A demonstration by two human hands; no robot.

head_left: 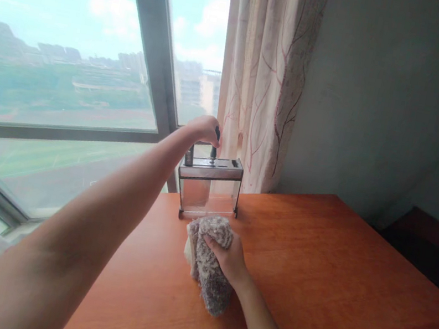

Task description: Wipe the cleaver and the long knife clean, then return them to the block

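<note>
One upright knife (pixel 214 147) (handle up) in left hand (pixel 205 128)

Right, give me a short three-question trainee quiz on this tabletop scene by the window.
1. True or false: the left hand grips a dark handle that sticks up from the top of the clear, metal-topped knife holder.
2. Multiple choice: the right hand holds the fluffy grey-brown cloth A) in the air above the holder, B) on the orange wooden table, C) against the window glass.
3. Fill in: the holder stands at the table's far edge, just in front of the patterned ____.

Key: 1 true; 2 B; 3 curtain.
</note>
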